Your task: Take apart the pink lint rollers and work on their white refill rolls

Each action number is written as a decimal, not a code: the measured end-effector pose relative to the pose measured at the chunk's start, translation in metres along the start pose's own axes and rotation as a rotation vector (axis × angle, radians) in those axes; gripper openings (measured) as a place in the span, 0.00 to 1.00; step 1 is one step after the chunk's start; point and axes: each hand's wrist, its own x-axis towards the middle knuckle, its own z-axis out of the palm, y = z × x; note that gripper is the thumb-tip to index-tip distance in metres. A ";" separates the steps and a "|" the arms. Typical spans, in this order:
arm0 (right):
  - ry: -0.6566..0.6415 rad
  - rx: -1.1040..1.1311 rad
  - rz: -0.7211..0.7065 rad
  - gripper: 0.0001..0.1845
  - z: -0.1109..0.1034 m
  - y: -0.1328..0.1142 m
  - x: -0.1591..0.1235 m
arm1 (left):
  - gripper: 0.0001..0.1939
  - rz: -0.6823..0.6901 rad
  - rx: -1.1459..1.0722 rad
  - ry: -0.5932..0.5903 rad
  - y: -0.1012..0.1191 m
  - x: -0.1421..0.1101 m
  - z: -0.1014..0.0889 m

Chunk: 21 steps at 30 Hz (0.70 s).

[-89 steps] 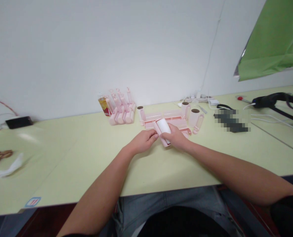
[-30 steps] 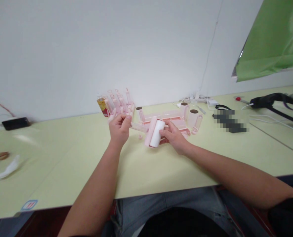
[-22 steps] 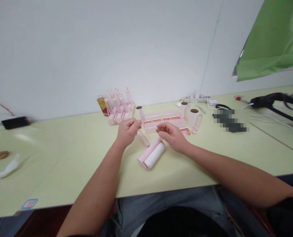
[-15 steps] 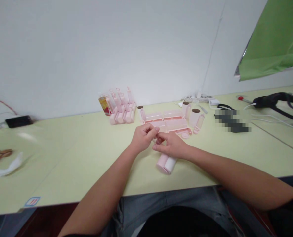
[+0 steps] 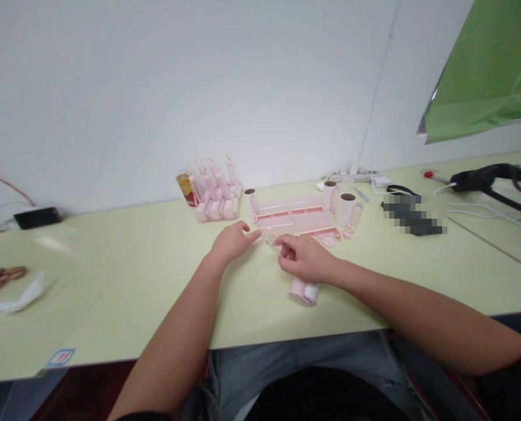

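My right hand (image 5: 306, 257) is closed around a pink-and-white lint roller, with the roll end (image 5: 304, 291) showing below the palm. A small clear plastic piece (image 5: 273, 244) pokes out past its fingertips. My fingers hide whether that piece joins the roll. My left hand (image 5: 234, 241) hovers just to the left, thumb and fingers apart, holding nothing. Beyond both hands lie pink plastic cases (image 5: 278, 225) and open pink trays (image 5: 319, 235). White paper rolls with brown cores (image 5: 345, 207) stand beside them, one near a pink handle (image 5: 353, 221).
Several pink rollers with upright handles (image 5: 218, 199) stand at the back, beside a yellow-red carton (image 5: 185, 187). To the right are a blurred dark item (image 5: 411, 216), white cables (image 5: 352, 173) and a black strap device (image 5: 488, 178). A black box (image 5: 37, 217) sits far left.
My left hand has come away from the clear piece and opened, moving left. My right hand has shifted slightly right, and the roll beneath it moved the same way.
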 end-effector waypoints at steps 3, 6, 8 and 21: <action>-0.004 0.001 -0.013 0.23 0.001 0.001 0.001 | 0.17 0.024 0.054 -0.066 0.005 -0.004 0.007; -0.009 0.004 -0.024 0.22 0.001 0.000 0.000 | 0.11 0.144 -0.051 -0.110 0.013 -0.008 0.005; -0.004 0.008 -0.033 0.18 0.001 -0.001 -0.001 | 0.12 0.244 -0.261 -0.171 0.020 -0.011 -0.001; -0.019 -0.018 -0.032 0.12 -0.003 -0.003 -0.001 | 0.18 0.272 -1.005 -0.278 0.054 -0.033 -0.024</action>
